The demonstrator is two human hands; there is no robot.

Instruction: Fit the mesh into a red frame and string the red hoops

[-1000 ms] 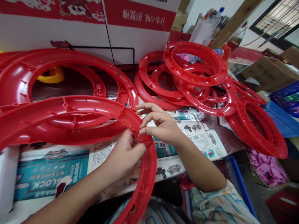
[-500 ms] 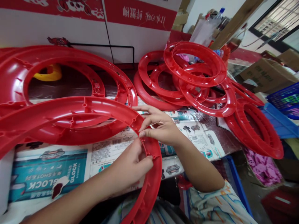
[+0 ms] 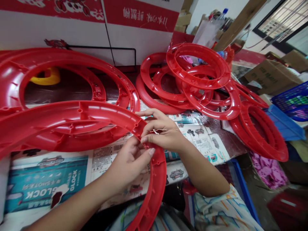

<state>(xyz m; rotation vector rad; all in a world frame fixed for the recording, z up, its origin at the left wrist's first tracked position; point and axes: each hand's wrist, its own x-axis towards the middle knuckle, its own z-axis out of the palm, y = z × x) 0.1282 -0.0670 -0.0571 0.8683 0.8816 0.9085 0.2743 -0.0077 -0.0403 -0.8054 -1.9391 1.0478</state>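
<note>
A large red plastic ring, channel-shaped with small pegs and ribs inside, spans from the left edge to my lap. Around its right-hand inner rim my left hand is closed, thumb over the channel. Just above, my right hand grips the outer part of the same ring, its fingers bent over the rim. A thin pale strand crosses the right fingers; whether it is held I cannot tell. Part of the left fingers is hidden behind the rim. More large red rings lie behind on the left.
Printed cardboard covers the table under the ring. Smaller red rings are heaped at the back right. A white-and-red carton stands behind. A yellow ring-shaped piece, a blue basket and a box of pink items also show.
My left hand has shifted slightly up along the inner rim, and its thumb now points upward across the channel. The right hand keeps its place on the ring. The view has turned slightly.
</note>
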